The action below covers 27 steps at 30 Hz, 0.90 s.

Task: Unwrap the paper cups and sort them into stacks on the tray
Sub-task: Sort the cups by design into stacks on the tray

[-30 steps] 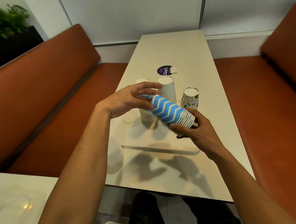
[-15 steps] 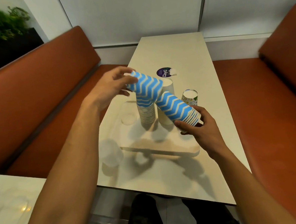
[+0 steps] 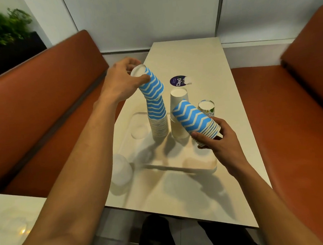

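- The cream table (image 3: 190,54) runs between two orange-brown benches (image 3: 42,103).
- The pale tray (image 3: 178,165) lies on the table's near half, in front of you.
- On the tray, an upside-down stack of blue zigzag cups (image 3: 157,120) stands just beside a plain white stack (image 3: 179,117). A leaf-print cup (image 3: 206,107) stands to their right.
- Your right hand (image 3: 217,139) grips a tilted nested bundle of zigzag cups (image 3: 193,118) at its rim end, above the tray.
- Your left hand (image 3: 120,83) pinches a tilted zigzag cup (image 3: 151,84) by its base, with the mouth down at the top of the blue stack.
- A round purple sticker (image 3: 177,81) lies on the table beyond the tray.
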Available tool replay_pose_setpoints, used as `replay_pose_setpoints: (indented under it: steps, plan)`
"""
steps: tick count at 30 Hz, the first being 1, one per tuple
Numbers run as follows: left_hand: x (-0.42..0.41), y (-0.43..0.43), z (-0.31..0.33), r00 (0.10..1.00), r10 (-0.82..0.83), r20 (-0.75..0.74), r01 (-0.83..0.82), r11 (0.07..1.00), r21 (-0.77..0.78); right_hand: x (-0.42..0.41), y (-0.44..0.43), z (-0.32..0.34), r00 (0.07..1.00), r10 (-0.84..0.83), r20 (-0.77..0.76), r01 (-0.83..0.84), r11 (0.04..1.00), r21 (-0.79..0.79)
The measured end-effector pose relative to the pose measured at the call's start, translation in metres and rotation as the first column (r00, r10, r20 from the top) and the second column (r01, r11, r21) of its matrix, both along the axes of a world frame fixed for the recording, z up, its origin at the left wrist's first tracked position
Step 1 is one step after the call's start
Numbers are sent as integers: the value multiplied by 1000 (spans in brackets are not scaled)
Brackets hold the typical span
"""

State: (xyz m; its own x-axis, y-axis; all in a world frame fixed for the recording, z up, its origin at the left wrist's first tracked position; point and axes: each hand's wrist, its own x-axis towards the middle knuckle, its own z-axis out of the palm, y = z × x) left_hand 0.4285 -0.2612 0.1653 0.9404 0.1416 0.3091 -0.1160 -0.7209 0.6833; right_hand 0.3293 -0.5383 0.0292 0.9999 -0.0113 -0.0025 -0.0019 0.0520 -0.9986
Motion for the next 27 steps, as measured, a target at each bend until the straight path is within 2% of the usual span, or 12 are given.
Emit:
replay_pose_setpoints:
  steps: [4, 9, 11, 15, 18, 20, 22, 24, 25, 27]
  plan:
    - [6, -4, -10, 998, 21, -59, -12, 990, 142, 0, 0, -2, 1000, 4, -7, -4, 1000, -3]
    - [15, -10, -31, 979, -25, -202, 73, 970, 233, -1, 4, -2, 999, 32, -20, -32, 999, 5]
    - [14, -9, -35, 976, -39, -212, 86, 972, 217, -2, 4, -2, 999, 49, -17, -49, 999, 5]
    - [4, -10, -35, 995, -15, -98, 29, 990, 135, -2, 4, -2, 999, 39, -8, -39, 999, 9]
    - [-8, -12, -29, 983, -142, -113, 138, 989, -46, -2, 7, -1, 999, 38, -11, -37, 999, 37]
    - [-18, -13, -24, 915, -349, -203, 295, 921, -253, -2, 8, 2, 998, 60, -2, -60, 997, 45]
    - [-28, -14, -23, 786, -539, -304, 426, 827, -367, -3, 10, 5, 996, 88, 4, -88, 995, 44]
    - [-37, -16, -23, 680, -622, -389, 511, 782, -358, -3, 12, 8, 994, 112, 7, -112, 992, 57]
    - [-40, -18, -23, 654, -636, -410, 535, 772, -343, -3, 13, 8, 992, 126, 9, -127, 989, 70]
    - [-44, -19, -24, 658, -637, -401, 539, 771, -339, -4, 13, 9, 988, 156, 9, -156, 983, 101]
